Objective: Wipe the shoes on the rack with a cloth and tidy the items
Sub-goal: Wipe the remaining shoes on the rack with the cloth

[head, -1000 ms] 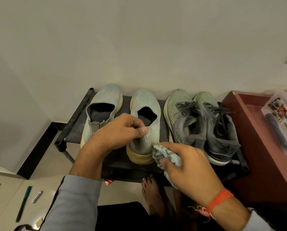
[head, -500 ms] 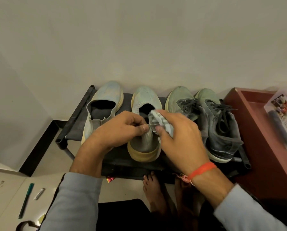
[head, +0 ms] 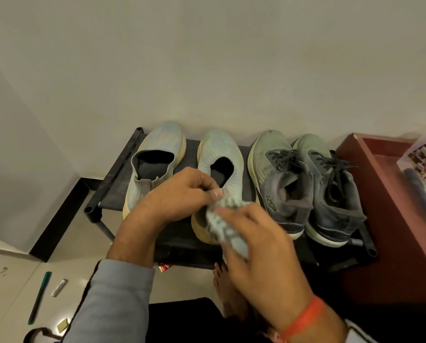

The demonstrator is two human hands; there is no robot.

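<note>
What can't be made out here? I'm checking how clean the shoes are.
Head view only:
- Heel of the second slip-on shoe: covered by the left hand and the cloth.
- The cloth and right hand: motion-blurred.
- Plastic packet at right: cut off by the frame edge, print unreadable.
- Rack front: behind the arms.

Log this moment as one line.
left hand: pinches slip-on shoe heel | right hand: wipes it with cloth | rack: four shoes

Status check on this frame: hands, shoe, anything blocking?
Left hand pinches slip-on shoe heel. Right hand holds cloth at its heel. Nothing blocking.
</note>
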